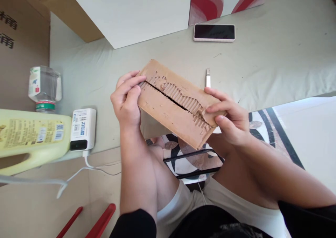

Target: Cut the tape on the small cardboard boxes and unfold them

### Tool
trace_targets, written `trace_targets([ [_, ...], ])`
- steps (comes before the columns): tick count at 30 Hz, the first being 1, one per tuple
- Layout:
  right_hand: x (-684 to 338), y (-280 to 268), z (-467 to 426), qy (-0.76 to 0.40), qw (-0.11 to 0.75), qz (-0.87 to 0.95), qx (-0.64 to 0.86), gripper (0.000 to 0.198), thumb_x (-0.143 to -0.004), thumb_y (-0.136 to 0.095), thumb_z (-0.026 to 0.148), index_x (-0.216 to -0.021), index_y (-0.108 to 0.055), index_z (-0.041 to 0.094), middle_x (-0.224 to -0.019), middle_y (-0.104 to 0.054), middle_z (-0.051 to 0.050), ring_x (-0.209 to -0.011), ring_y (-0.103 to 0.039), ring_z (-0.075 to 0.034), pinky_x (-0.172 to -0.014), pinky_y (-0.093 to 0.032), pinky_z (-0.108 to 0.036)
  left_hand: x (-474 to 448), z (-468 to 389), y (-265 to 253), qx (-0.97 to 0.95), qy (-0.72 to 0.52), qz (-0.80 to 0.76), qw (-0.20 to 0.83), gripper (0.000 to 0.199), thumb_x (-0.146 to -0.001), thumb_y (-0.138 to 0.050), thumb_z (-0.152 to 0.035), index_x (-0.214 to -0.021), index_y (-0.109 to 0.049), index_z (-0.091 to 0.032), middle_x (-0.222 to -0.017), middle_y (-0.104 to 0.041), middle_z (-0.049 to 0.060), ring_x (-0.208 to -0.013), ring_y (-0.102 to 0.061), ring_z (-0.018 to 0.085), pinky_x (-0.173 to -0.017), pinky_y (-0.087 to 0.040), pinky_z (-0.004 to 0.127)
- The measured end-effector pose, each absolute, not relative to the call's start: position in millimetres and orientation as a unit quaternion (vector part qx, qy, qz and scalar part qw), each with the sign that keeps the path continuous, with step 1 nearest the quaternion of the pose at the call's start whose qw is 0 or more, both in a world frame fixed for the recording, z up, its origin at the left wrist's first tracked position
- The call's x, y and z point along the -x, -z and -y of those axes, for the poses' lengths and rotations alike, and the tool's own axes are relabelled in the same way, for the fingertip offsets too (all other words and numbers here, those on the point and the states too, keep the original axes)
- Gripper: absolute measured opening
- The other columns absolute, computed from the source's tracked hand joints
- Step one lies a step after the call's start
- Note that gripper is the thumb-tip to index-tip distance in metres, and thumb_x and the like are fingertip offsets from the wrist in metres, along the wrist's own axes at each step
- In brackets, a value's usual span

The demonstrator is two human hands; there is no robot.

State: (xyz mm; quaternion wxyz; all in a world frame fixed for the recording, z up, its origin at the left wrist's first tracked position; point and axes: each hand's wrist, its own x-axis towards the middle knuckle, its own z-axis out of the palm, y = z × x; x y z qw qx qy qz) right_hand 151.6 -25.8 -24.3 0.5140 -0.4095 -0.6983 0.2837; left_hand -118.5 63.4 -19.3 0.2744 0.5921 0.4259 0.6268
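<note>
A small brown cardboard box [165,113] is held tilted above my lap, off the table's front edge. Its face has a dark seam along the middle, with torn paper and bare corrugation beside it. My left hand [129,99] grips the box's left end, fingers on top near the seam. At the right end, my right hand [229,117] pinches the box with fingertips on the torn surface. Just beyond my right fingers lies a slim white-handled utility knife [208,78] on the cloth.
A phone [214,32] lies beyond the knife. Large white [147,13] and red-and-white [207,3] boxes stand at the back. On the left are a clear bottle [47,83], a yellow jug [34,136] and a white power bank [83,126] with a cable.
</note>
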Motion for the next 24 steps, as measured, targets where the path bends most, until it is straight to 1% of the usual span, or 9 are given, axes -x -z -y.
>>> trace_targets([
  [4,-146.7,23.8,29.4,-0.160,0.524,0.717,0.431,0.027,-0.097,-0.047,0.028,-0.101,-0.074,0.033,-0.141,-0.061,-0.002,-0.124,-0.063,-0.028,-0.100,-0.056,-0.051,117.6,-62.2,17.3,-0.574,-0.626,-0.442,0.289,0.017,-0.080,-0.067,-0.028,-0.086,-0.083,-0.028,-0.104,-0.073,0.004,-0.118,-0.063,0.028,-0.120,-0.039,0.051],
  [6,-145.4,25.0,30.3,-0.127,0.531,0.723,0.423,0.031,-0.095,-0.047,0.025,-0.104,-0.074,0.035,-0.140,-0.060,-0.001,-0.122,-0.063,-0.028,-0.099,-0.057,-0.051,117.1,-61.4,16.3,-0.569,-0.621,-0.447,0.302,0.015,-0.081,-0.068,-0.031,-0.086,-0.082,-0.027,-0.105,-0.072,0.005,-0.120,-0.062,0.029,-0.121,-0.038,0.051],
  [8,-145.1,26.1,30.1,-0.112,0.535,0.735,0.403,0.035,-0.093,-0.047,0.023,-0.110,-0.073,0.038,-0.140,-0.059,0.000,-0.124,-0.062,-0.029,-0.102,-0.055,-0.053,116.1,-60.7,15.4,-0.566,-0.616,-0.450,0.312,0.016,-0.081,-0.068,-0.031,-0.088,-0.081,-0.026,-0.104,-0.071,0.006,-0.122,-0.061,0.030,-0.121,-0.037,0.053],
  [10,-144.6,26.1,29.3,-0.097,0.534,0.750,0.379,0.037,-0.092,-0.048,0.026,-0.117,-0.072,0.038,-0.139,-0.059,-0.001,-0.124,-0.061,-0.031,-0.105,-0.053,-0.056,114.9,-60.5,14.8,-0.564,-0.615,-0.451,0.316,0.015,-0.081,-0.068,-0.030,-0.087,-0.081,-0.025,-0.104,-0.071,0.006,-0.121,-0.062,0.030,-0.120,-0.038,0.053],
  [12,-143.3,25.3,28.9,-0.091,0.536,0.758,0.360,0.035,-0.091,-0.052,0.032,-0.119,-0.072,0.038,-0.137,-0.059,-0.003,-0.122,-0.060,-0.033,-0.106,-0.051,-0.059,114.1,-60.6,14.9,-0.565,-0.617,-0.447,0.316,0.015,-0.081,-0.067,-0.029,-0.087,-0.081,-0.025,-0.104,-0.071,0.006,-0.120,-0.062,0.030,-0.119,-0.039,0.052],
  [16,-141.2,25.2,29.4,-0.097,0.532,0.763,0.355,0.030,-0.088,-0.060,0.044,-0.114,-0.073,0.040,-0.132,-0.060,-0.003,-0.118,-0.060,-0.034,-0.108,-0.048,-0.062,114.5,-60.7,15.9,-0.577,-0.611,-0.443,0.312,0.018,-0.082,-0.065,-0.028,-0.088,-0.081,-0.027,-0.105,-0.073,0.005,-0.118,-0.063,0.029,-0.117,-0.042,0.051],
  [21,-143.5,27.8,29.6,-0.047,0.499,0.779,0.377,0.032,-0.088,-0.053,0.048,-0.110,-0.074,0.039,-0.126,-0.062,-0.004,-0.116,-0.059,-0.034,-0.103,-0.052,-0.061,115.7,-60.4,15.1,-0.576,-0.606,-0.448,0.316,0.018,-0.081,-0.065,-0.026,-0.088,-0.081,-0.027,-0.103,-0.072,0.005,-0.119,-0.063,0.029,-0.118,-0.040,0.052],
  [24,-145.2,28.9,31.4,-0.058,0.501,0.774,0.384,0.033,-0.089,-0.052,0.050,-0.111,-0.073,0.039,-0.125,-0.062,-0.004,-0.115,-0.060,-0.034,-0.105,-0.050,-0.061,116.2,-60.3,14.9,-0.570,-0.606,-0.452,0.321,0.018,-0.080,-0.065,-0.024,-0.088,-0.081,-0.025,-0.103,-0.071,0.006,-0.120,-0.062,0.030,-0.119,-0.038,0.053],
])
